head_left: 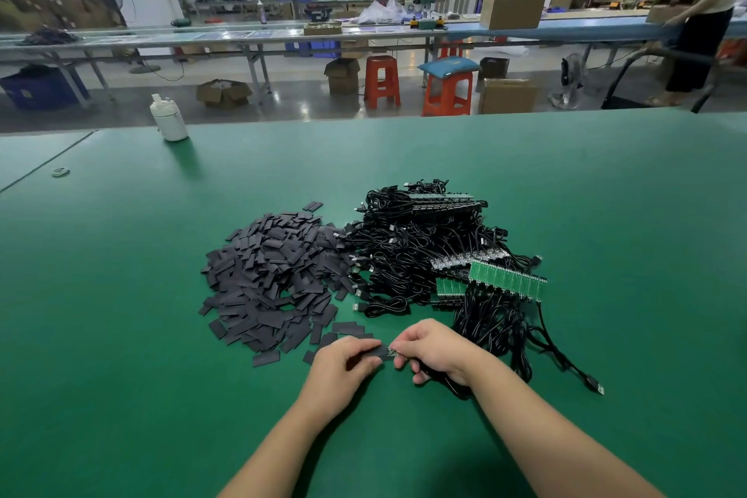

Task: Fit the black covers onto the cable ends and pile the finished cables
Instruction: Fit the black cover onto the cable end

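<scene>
Black cover (370, 353): thin, light, pliable; my left hand (343, 366) pinched its edges, right hand (434, 350) pinched the stiff cable end (392, 352).

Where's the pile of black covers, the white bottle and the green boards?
pile of black covers (271, 275), head view, middle of the heap.
white bottle (169, 119), head view, its body.
green boards (507, 280), head view, middle of the strip.

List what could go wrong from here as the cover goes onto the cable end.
1. The left hand pinches the black cover at its edge; squeezing it flat may keep the small board end in the right hand from entering.
2. That cable runs back toward the tangled cable pile; pulling it may drag neighbours along.
</scene>
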The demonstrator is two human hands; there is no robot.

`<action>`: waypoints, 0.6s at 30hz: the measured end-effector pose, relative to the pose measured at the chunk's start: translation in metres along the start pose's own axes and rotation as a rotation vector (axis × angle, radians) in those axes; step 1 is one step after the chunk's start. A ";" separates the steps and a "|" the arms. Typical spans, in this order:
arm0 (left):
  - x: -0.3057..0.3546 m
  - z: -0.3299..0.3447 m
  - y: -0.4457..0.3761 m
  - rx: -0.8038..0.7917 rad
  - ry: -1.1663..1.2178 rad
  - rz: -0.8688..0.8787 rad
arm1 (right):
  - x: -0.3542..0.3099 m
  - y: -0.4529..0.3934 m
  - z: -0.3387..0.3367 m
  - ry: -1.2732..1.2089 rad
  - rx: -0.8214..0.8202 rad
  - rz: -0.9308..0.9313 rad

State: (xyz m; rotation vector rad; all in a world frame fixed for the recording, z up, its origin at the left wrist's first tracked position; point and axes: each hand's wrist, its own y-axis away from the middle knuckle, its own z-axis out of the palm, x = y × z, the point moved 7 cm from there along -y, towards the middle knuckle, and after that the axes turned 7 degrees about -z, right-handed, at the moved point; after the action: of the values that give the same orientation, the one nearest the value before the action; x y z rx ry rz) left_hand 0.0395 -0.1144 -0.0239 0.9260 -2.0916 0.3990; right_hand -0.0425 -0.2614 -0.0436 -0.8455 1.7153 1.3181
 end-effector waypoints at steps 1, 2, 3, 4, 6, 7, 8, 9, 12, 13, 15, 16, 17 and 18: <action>0.000 -0.002 0.000 0.015 0.011 -0.001 | -0.001 -0.001 -0.001 -0.005 0.012 -0.005; -0.002 -0.005 -0.001 0.036 0.025 -0.002 | -0.002 -0.002 -0.002 -0.007 0.024 -0.009; -0.003 -0.008 -0.001 0.059 0.039 -0.005 | -0.002 -0.002 -0.005 -0.006 0.039 -0.015; -0.005 -0.011 -0.001 0.080 0.050 -0.009 | -0.002 -0.003 -0.007 -0.007 0.055 -0.022; -0.007 -0.014 0.000 0.103 0.066 -0.014 | -0.002 -0.003 -0.011 -0.018 0.076 -0.034; -0.007 -0.013 0.001 0.099 0.072 -0.014 | -0.002 -0.003 -0.011 -0.027 0.075 -0.036; -0.007 -0.012 0.002 0.091 0.078 -0.012 | -0.001 -0.003 -0.011 -0.036 0.066 -0.036; -0.007 -0.011 0.002 0.084 0.084 -0.009 | 0.000 -0.003 -0.010 -0.043 0.055 -0.035; -0.006 -0.008 0.003 0.078 0.104 -0.014 | 0.001 -0.003 -0.007 -0.034 0.041 -0.030; -0.006 -0.008 0.003 0.080 0.108 -0.017 | 0.002 -0.003 -0.007 -0.031 0.042 -0.028; -0.006 -0.008 0.003 0.082 0.107 -0.020 | 0.002 -0.003 -0.006 -0.034 0.038 -0.026; -0.006 -0.009 0.003 0.082 0.103 -0.021 | 0.002 -0.003 -0.006 -0.035 0.035 -0.026; -0.006 -0.009 0.003 0.081 0.100 -0.023 | 0.002 -0.003 -0.005 -0.035 0.032 -0.026; -0.006 -0.009 0.003 0.078 0.097 -0.024 | 0.002 -0.002 -0.005 -0.034 0.029 -0.026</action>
State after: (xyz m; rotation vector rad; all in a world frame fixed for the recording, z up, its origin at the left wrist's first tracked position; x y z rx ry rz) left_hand 0.0444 -0.1045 -0.0228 0.9574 -1.9865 0.5060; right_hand -0.0423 -0.2671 -0.0452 -0.8215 1.6872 1.2800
